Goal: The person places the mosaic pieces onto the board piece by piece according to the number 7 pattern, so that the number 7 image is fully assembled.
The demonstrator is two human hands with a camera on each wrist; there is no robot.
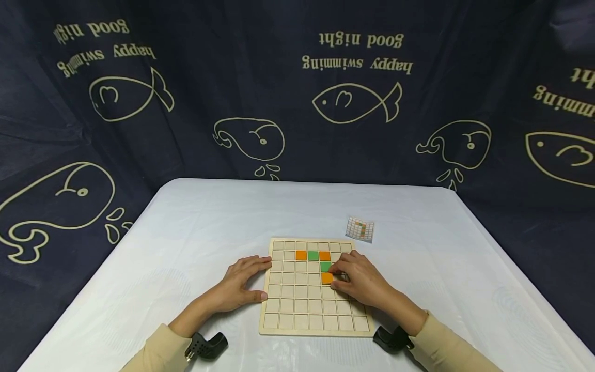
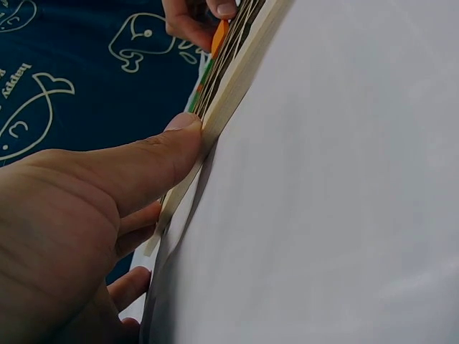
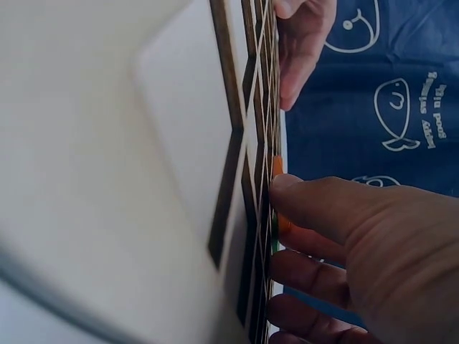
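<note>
A square wooden grid board (image 1: pixel 309 322) lies on the white table. My left hand (image 1: pixel 235 285) touches its left edge, thumb and fingers spread; in the left wrist view the thumb (image 2: pixel 168 147) rests on the rim. Over the right part of the board, my right hand (image 1: pixel 364 279) pinches an orange square tile (image 1: pixel 327 278) between thumb and finger. That tile (image 2: pixel 219 37) looks tilted in the left wrist view. Just behind it sits a green tile (image 1: pixel 325 266). Farther back is a row of an orange tile (image 1: pixel 301 255), a green tile (image 1: pixel 313 256) and another orange tile (image 1: pixel 324 256).
A small printed card (image 1: pixel 360 229) with a coloured grid pattern lies beyond the board's far right corner. Behind the white table (image 1: pixel 209 212) hangs a dark blue cloth (image 1: pixel 195 150) with fish and whale drawings. Black wrist devices (image 1: pixel 211 345) sit near both cuffs.
</note>
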